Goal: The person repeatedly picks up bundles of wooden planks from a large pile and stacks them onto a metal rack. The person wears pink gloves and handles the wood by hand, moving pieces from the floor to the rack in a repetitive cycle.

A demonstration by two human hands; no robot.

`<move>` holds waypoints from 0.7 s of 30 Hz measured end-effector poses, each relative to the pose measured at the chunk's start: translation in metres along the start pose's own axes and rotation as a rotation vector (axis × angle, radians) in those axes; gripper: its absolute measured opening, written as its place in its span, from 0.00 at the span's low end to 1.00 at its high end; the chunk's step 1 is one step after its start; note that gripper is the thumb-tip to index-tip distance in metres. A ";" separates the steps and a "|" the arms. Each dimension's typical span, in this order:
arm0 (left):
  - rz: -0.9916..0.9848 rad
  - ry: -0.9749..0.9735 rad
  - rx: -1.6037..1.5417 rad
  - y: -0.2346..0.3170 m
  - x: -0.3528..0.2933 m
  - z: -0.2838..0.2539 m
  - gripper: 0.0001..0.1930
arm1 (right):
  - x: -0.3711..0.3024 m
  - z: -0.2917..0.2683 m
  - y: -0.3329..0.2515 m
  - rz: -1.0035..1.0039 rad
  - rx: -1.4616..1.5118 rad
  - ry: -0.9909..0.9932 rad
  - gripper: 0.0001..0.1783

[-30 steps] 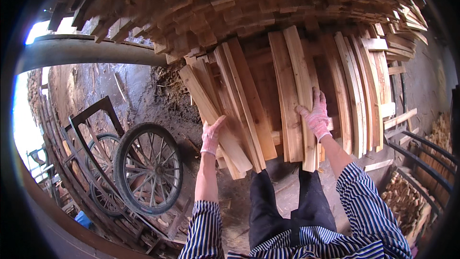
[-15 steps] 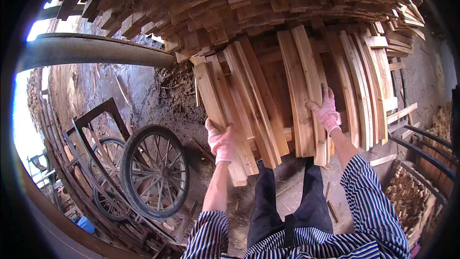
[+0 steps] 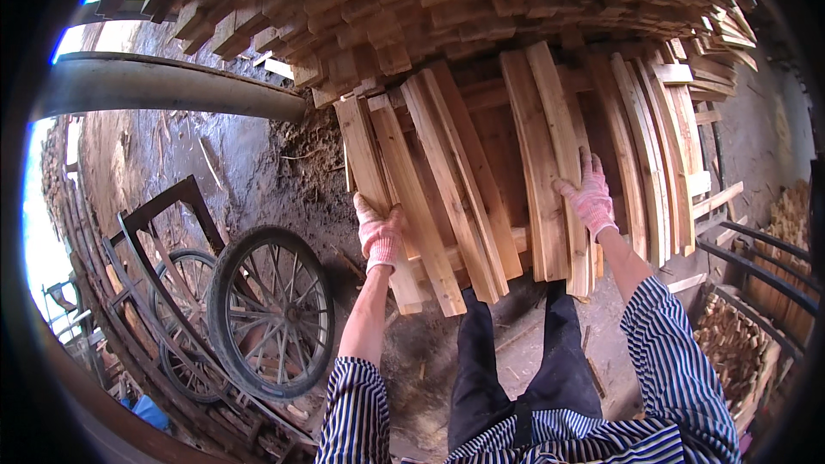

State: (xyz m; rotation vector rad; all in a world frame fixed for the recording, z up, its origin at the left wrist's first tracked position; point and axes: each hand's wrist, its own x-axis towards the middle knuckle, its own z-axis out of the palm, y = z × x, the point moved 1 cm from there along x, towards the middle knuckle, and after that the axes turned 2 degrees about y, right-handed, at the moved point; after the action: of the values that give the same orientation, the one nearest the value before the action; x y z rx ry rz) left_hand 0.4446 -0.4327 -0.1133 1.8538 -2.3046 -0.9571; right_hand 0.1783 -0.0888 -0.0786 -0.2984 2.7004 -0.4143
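Note:
My left hand [image 3: 378, 232], in a pinkish-white knit glove, is closed on the leftmost wooden board [image 3: 359, 142] of a loose row. Its thumb lies over the board's top, while the fingers go round the outer side. Close by on the right lies another pale board [image 3: 421, 215]. My right hand [image 3: 590, 198], gloved alike, grips a long board [image 3: 554, 112] right of the middle, thumb across the top and fingers along the right edge. Several boards [image 3: 455, 189] lie between my hands, with gaps over darker wood beneath.
A large stack of boards [image 3: 412, 0], ends facing me, rises beyond the row. More boards [image 3: 657, 155] lie on the right. At left stand a spoked-wheel cart [image 3: 288, 314] and a thick pole [image 3: 172, 86]. Black metal rails [image 3: 756, 266] and a crate of wood pieces [image 3: 730, 344] are at right.
My left hand has moved left and slightly away from me, taking the leftmost board with it and widening the gap beside it. My right hand stays almost in place on its board.

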 end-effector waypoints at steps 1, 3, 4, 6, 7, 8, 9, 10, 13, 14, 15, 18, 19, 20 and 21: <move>0.023 0.008 -0.022 -0.008 0.001 -0.004 0.51 | -0.007 -0.003 -0.019 0.027 -0.145 0.005 0.55; 0.011 -0.036 -0.116 0.002 0.000 0.001 0.51 | -0.024 0.000 -0.037 -0.139 -0.178 0.229 0.54; 0.004 -0.058 -0.156 0.006 -0.002 0.001 0.51 | -0.036 0.008 -0.050 -0.223 -0.192 0.335 0.53; 0.031 -0.005 -0.237 0.003 0.000 0.006 0.51 | -0.057 0.035 -0.091 -0.457 0.013 0.239 0.54; 0.073 0.029 -0.279 -0.004 0.003 0.009 0.49 | -0.064 0.052 -0.119 -0.474 0.123 0.230 0.55; 0.113 0.062 -0.318 -0.010 0.005 0.011 0.48 | -0.070 0.066 -0.145 -0.488 0.234 0.219 0.56; 0.097 0.049 -0.317 -0.006 0.005 0.018 0.48 | -0.065 0.076 -0.164 -0.250 0.215 0.084 0.58; 0.079 0.048 -0.309 -0.003 0.004 0.018 0.47 | -0.055 0.081 -0.179 -0.017 0.207 -0.056 0.59; 0.045 0.018 -0.266 -0.015 0.009 0.002 0.47 | -0.039 0.080 -0.215 0.215 0.168 -0.324 0.64; 0.045 -0.022 -0.262 -0.006 0.009 0.002 0.47 | -0.039 0.085 -0.207 0.148 0.173 -0.301 0.64; 0.004 -0.125 -0.303 0.001 0.009 0.000 0.46 | -0.043 0.090 -0.196 0.081 0.178 -0.279 0.63; -0.100 -0.344 -0.472 0.017 0.010 -0.006 0.43 | -0.027 0.095 -0.164 0.002 0.193 -0.261 0.64; -0.083 -0.351 -0.399 0.010 0.019 -0.013 0.42 | -0.018 0.090 -0.164 0.004 0.186 -0.336 0.64; -0.075 -0.359 -0.324 -0.002 0.026 -0.017 0.42 | -0.013 0.085 -0.167 0.006 0.175 -0.418 0.64; -0.066 -0.369 -0.250 -0.014 0.032 -0.019 0.41 | -0.017 0.082 -0.171 -0.008 0.156 -0.330 0.63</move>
State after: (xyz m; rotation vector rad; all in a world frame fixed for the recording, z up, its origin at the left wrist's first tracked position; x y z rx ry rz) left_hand 0.4553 -0.4706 -0.1155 1.7830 -2.1763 -1.6345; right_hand 0.2524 -0.2635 -0.0887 -0.3043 2.3315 -0.5244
